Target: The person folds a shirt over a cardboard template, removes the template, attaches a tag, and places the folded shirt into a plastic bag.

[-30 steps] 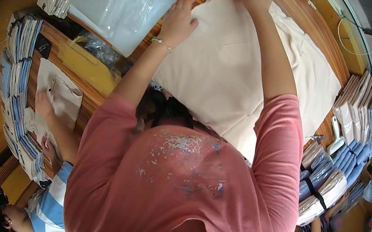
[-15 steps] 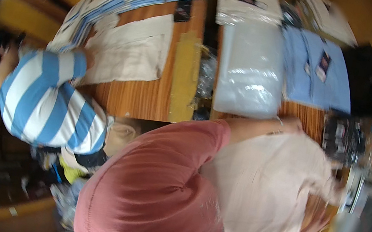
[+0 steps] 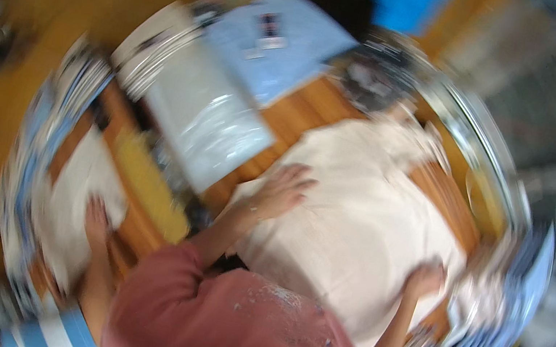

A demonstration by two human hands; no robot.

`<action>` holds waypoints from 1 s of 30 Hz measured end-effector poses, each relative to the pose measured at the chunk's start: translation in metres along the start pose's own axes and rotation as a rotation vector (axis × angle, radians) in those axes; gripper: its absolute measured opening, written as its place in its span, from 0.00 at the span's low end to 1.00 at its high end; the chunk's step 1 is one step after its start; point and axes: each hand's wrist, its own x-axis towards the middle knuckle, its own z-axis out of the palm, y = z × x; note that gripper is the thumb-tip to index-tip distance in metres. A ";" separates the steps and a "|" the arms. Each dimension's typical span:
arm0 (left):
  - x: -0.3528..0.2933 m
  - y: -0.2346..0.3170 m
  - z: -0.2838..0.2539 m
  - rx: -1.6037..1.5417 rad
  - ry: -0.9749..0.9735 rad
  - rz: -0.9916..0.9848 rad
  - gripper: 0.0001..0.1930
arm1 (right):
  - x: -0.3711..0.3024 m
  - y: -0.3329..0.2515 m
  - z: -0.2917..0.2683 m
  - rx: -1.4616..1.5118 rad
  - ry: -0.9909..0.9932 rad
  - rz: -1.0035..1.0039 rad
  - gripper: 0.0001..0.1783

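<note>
**Left hand (image 3: pixel 281 192) and right hand (image 3: pixel 426 278) at the cream cloth (image 3: pixel 351 219)**

From my remote seat I am seeing the cream cloth lying spread over the wooden table (image 3: pixel 312 108), before the pink shirt (image 3: pixel 230 327). The left hand is resting on its left part, fingers slightly apart. The right hand is lying by its right edge; blur is keeping me from telling its fingers' state. Clear bags (image 3: pixel 207 136) are lying to the left.

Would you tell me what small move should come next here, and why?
Perhaps smooth the cream cloth at its far end with the left hand: that end looks bunched, and this hand is open at the left edge, with the right hand at the other.
</note>
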 end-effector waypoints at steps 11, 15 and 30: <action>-0.028 -0.006 0.011 0.174 0.183 0.058 0.24 | -0.079 0.019 -0.076 0.267 0.039 0.141 0.29; -0.040 -0.022 0.025 0.309 0.151 -0.041 0.26 | -0.138 0.043 -0.079 0.229 -0.018 0.207 0.26; -0.017 -0.040 -0.020 -0.957 -0.399 -0.731 0.21 | -0.154 0.055 -0.072 0.273 -0.067 0.246 0.26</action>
